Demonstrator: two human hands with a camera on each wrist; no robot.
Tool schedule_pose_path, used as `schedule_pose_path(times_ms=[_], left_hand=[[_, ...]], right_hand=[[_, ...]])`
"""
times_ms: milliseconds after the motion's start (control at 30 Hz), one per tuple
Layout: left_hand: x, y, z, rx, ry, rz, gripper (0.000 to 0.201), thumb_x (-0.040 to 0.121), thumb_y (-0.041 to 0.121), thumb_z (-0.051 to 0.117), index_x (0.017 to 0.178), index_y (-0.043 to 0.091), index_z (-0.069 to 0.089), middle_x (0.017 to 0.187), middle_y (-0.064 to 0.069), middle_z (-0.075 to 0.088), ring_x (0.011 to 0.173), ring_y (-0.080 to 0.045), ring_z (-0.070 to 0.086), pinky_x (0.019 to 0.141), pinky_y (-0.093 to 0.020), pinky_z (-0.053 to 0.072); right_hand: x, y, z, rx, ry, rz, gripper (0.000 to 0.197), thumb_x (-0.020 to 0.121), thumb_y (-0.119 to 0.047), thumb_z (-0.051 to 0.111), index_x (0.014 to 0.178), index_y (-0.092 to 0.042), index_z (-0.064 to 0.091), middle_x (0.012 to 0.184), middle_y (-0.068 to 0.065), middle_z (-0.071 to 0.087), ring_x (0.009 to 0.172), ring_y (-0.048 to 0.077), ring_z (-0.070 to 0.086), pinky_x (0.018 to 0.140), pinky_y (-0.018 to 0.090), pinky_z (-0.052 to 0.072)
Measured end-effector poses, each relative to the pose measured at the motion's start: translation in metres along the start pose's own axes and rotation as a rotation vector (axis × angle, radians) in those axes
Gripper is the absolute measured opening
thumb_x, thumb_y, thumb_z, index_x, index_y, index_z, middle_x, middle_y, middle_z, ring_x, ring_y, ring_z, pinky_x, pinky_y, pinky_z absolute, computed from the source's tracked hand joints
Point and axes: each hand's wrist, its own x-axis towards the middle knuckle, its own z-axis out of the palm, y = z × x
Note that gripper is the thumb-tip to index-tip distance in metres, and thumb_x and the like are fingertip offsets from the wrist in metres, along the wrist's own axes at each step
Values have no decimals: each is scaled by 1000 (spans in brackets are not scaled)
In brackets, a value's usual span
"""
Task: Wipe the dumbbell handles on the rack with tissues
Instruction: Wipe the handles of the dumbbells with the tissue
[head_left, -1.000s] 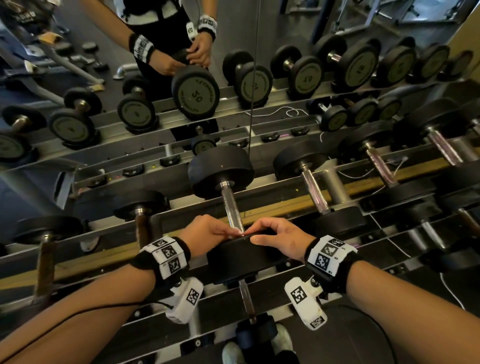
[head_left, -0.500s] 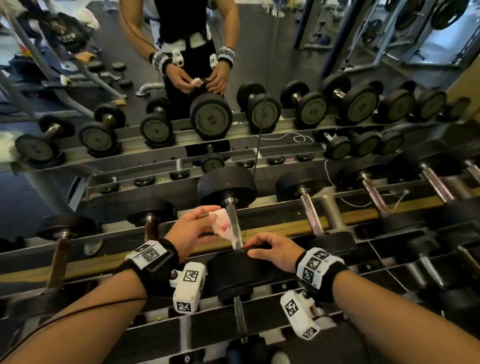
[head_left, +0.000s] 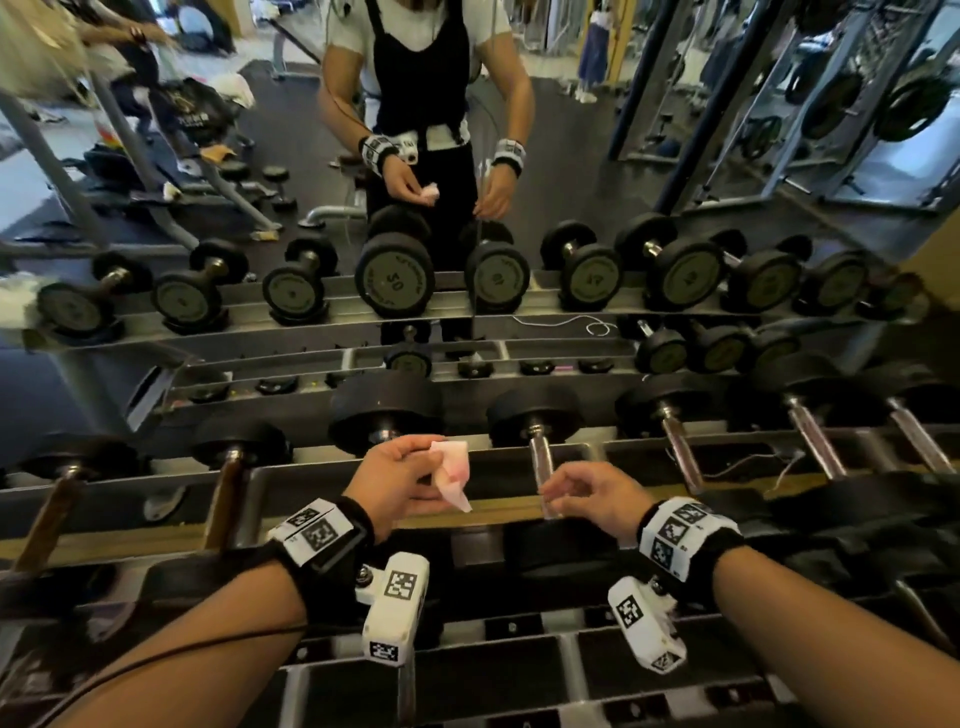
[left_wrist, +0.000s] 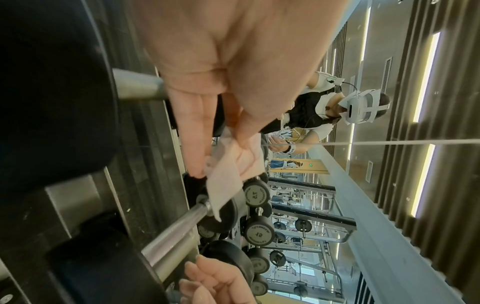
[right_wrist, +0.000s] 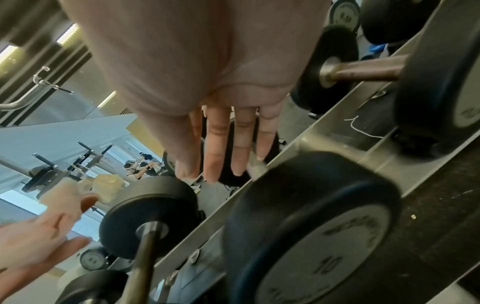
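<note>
Left hand (head_left: 395, 480): a pinkish tissue (head_left: 453, 480) is pinched above the rack (head_left: 649, 457). Right hand (head_left: 597, 499) is held loosely open beside a dumbbell handle (head_left: 543, 462), whose long axis is pointed toward the mirror.

Commercial gym, free-weights area. Tiered metal dumbbell rack (head_left: 597, 447) loaded with black rubber-head dumbbells (head_left: 395, 275), wall mirror (head_left: 571, 156) behind it reflecting benches, plate-loaded machines (head_left: 883, 104), dark rubber flooring and other people.

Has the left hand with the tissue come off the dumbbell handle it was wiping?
Yes. The left hand now holds the tissue lifted clear, right of that dumbbell's handle, toward the next handle.
</note>
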Motion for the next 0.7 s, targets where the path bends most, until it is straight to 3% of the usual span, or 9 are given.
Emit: schedule_pose_path(times_ms=[133, 233, 300, 367, 433, 533, 567, 633, 700], left_hand=[[10, -16, 50, 3, 41, -2, 20, 96, 2, 55, 113, 5, 64, 108, -25, 69, 96, -41, 69, 79, -45, 61], [19, -32, 74, -37, 63, 0, 20, 95, -1, 54, 110, 4, 65, 110, -24, 69, 100, -40, 69, 88, -46, 57], [25, -43, 84, -65, 98, -10, 19, 95, -1, 53, 107, 6, 65, 107, -23, 70, 94, -39, 71, 80, -45, 60], [29, -53, 91, -85, 150, -26, 18, 95, 0, 52, 104, 9, 65, 100, -20, 72, 81, -36, 73, 67, -40, 61], [31, -62, 96, -85, 174, -46, 15, 98, 6, 52, 105, 11, 64, 94, -19, 73, 80, -38, 73, 66, -42, 62], [33, -69, 99, -70, 178, -66, 15, 100, 10, 50, 106, 12, 64, 93, -21, 74, 82, -41, 73, 66, -40, 62], [34, -71, 100, -64, 182, -64, 16, 100, 9, 50, 106, 11, 64, 95, -21, 74, 83, -40, 73, 65, -38, 62], [37, -75, 101, -69, 189, -42, 18, 97, 1, 51, 104, 7, 66, 98, -20, 74, 84, -35, 74, 65, -33, 61], [41, -77, 101, -66, 180, -23, 20, 93, -6, 53, 102, 4, 68, 101, -19, 73, 90, -29, 73, 74, -32, 60]], right_hand=[[-15, 37, -25, 3, -65, 41, 16, 86, -14, 73, 99, -22, 70, 95, -8, 71, 92, 6, 66, 83, 18, 50], [-19, 57, -31, 65, -122, 27, 24, 83, -10, 76, 104, -17, 69, 102, -7, 70, 94, -5, 65, 78, 5, 47], [-17, 66, -30, 73, -139, 17, 29, 81, -8, 76, 108, -16, 68, 103, -9, 69, 92, -13, 62, 73, 0, 44], [-11, 72, -28, 104, -154, 14, 33, 80, -4, 76, 109, -16, 68, 104, -8, 69, 95, -10, 63, 78, 4, 45], [-4, 77, -25, 127, -178, 16, 35, 78, 0, 77, 106, -18, 68, 105, -7, 70, 99, -3, 65, 84, 10, 46], [5, 78, -25, 132, -243, 17, 37, 76, 5, 76, 103, -19, 67, 99, -10, 69, 90, -9, 65, 78, 4, 45], [8, 78, -27, 134, -264, 19, 37, 76, 6, 76, 103, -18, 67, 98, -9, 69, 89, -9, 65, 79, 5, 46], [13, 79, -29, 132, -295, 32, 37, 75, 7, 76, 102, -17, 67, 101, -2, 71, 97, 4, 67, 90, 19, 50], [16, 77, -30, 121, -320, 50, 38, 75, 6, 76, 105, -15, 67, 108, 5, 71, 107, 19, 67, 97, 32, 51]])
